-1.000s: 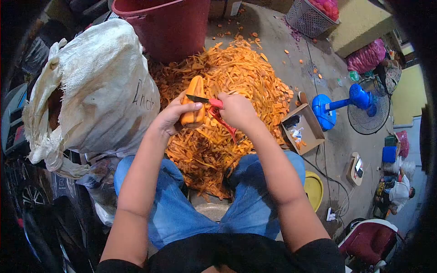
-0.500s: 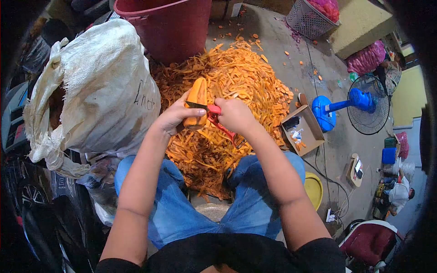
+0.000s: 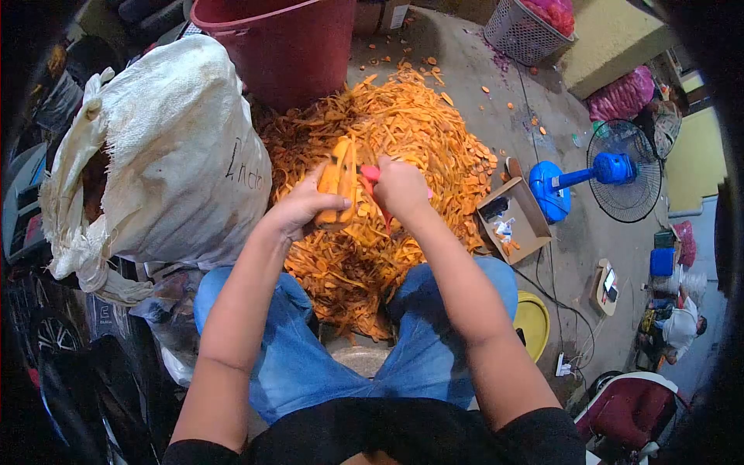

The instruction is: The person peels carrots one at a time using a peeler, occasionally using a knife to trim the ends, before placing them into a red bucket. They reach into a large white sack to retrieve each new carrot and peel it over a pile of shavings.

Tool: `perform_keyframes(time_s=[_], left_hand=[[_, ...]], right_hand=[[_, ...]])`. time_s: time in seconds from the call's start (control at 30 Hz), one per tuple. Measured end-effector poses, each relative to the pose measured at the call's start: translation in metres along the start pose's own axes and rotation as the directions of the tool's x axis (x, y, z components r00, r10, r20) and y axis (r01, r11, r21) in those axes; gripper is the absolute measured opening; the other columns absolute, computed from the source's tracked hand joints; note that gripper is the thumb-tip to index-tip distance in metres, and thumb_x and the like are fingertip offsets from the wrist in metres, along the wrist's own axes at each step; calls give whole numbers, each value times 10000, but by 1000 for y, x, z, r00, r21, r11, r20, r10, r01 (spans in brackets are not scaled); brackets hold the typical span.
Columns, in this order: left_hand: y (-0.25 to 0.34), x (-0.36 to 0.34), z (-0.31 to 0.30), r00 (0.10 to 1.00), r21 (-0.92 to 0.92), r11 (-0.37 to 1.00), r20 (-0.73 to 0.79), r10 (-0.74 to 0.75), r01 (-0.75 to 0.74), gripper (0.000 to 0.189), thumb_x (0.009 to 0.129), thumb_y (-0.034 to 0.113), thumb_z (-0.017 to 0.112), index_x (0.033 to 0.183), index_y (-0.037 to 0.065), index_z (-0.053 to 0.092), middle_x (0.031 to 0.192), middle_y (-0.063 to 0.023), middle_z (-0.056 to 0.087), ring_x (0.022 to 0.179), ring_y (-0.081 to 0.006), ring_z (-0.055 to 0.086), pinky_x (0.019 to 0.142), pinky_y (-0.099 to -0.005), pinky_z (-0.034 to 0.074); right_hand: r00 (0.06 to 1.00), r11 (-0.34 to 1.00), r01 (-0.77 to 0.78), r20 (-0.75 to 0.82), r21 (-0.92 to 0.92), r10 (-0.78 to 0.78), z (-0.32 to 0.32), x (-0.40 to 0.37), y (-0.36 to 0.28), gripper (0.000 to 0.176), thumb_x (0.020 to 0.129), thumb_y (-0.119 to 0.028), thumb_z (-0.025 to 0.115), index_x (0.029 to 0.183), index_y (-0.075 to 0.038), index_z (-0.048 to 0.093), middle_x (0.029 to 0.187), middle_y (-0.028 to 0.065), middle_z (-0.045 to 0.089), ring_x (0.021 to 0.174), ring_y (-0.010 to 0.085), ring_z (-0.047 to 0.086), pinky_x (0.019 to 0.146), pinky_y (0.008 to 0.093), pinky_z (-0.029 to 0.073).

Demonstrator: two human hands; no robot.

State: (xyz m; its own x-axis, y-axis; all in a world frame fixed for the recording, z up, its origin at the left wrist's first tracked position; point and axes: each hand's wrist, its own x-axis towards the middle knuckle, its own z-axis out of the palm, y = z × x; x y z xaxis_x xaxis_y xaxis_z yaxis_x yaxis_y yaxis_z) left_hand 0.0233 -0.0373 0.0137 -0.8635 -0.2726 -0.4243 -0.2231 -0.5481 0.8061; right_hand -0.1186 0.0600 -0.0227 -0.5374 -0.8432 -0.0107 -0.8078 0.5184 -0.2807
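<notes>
In my left hand is a thick orange carrot, held upright with the thumb across its lower part. My right hand is closed round the red handle of a peeler, just right of the carrot; its blade is blurred or hidden. A thin strip of peel stands along the carrot's right edge. Below both hands spreads a big heap of orange peelings, reaching down between my knees.
A white woven sack stands at left, beside a dark red tub. To the right are a cardboard box, a blue fan, a yellow lid and cables. Farther right sits another person. A plastic basket stands at the back.
The peeler, which lay across the carrot, is now at its right side, and its red lower part has swung closer. A strip of peel has come up along the carrot's edge.
</notes>
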Motion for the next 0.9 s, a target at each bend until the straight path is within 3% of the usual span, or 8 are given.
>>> perform_keyframes(time_s=[0.07, 0.13, 0.23, 0.47, 0.53, 0.63, 0.7, 0.9], left_hand=[[-3, -3, 0, 998, 38, 999, 55, 28, -30, 692, 590, -2, 593, 1192, 34, 254, 951, -66, 479, 831, -143, 495, 725, -254, 416], [-2, -14, 8, 994, 1, 1000, 108, -18, 18, 754, 578, -21, 591, 1231, 44, 220, 966, -57, 466, 857, -132, 468, 762, -243, 379], [-5, -13, 8, 998, 19, 999, 43, -37, 37, 791, 568, -14, 602, 1243, 48, 196, 989, -62, 459, 867, -130, 466, 761, -243, 381], [-1, 0, -5, 998, 49, 997, -6, 56, -55, 724, 593, 50, 619, 1216, 55, 249, 1032, -67, 454, 901, -138, 465, 776, -250, 379], [-1, 4, -10, 998, 43, 998, -40, 56, -54, 700, 600, 70, 633, 1201, 60, 274, 1025, -77, 465, 903, -145, 468, 778, -256, 378], [-4, 13, -16, 994, 221, 974, -89, 66, -45, 568, 628, 127, 633, 1120, 32, 364, 985, -91, 495, 879, -154, 484, 758, -265, 385], [-8, 19, -17, 925, 677, 719, -155, 347, -156, 479, 629, 183, 623, 1039, 28, 429, 918, -113, 535, 827, -185, 521, 713, -283, 402], [-7, 20, -14, 863, 878, 479, -238, 445, -4, 468, 570, 218, 573, 997, 68, 455, 836, -154, 552, 780, -279, 539, 677, -344, 412]], right_hand=[[997, 997, -76, -10, -11, 76, 9, 8, 15, 213, 674, -211, 529, 754, -14, 530, 658, 166, 570, 634, 289, 571, 561, 377, 454], [890, 900, -421, 241, 111, 387, 11, 14, 46, 234, 691, -219, 506, 791, -16, 564, 719, 174, 577, 685, 296, 573, 606, 373, 457], [863, 867, -497, 114, 29, 491, 13, 11, 57, 236, 692, -216, 492, 792, -22, 582, 754, 176, 579, 714, 306, 569, 633, 373, 454], [894, 892, -447, 79, 74, 441, -6, 13, 33, 212, 671, -186, 499, 759, -8, 573, 763, 178, 576, 733, 310, 562, 644, 378, 448], [962, 954, -271, 69, 126, 264, -9, 12, 26, 195, 653, -162, 501, 748, 1, 552, 724, 187, 568, 706, 316, 557, 637, 392, 440], [982, 961, -190, 47, 199, 185, -11, 9, 11, 176, 637, -129, 499, 748, 5, 527, 683, 188, 559, 675, 324, 550, 627, 403, 431], [992, 969, -125, 32, 213, 120, -16, 5, 5, 164, 637, -111, 492, 753, 3, 512, 682, 190, 556, 674, 326, 548, 618, 407, 429], [995, 974, -55, 90, 221, 35, -24, -2, -10, 162, 650, -129, 494, 760, -13, 519, 694, 197, 552, 680, 336, 540, 621, 403, 427]])
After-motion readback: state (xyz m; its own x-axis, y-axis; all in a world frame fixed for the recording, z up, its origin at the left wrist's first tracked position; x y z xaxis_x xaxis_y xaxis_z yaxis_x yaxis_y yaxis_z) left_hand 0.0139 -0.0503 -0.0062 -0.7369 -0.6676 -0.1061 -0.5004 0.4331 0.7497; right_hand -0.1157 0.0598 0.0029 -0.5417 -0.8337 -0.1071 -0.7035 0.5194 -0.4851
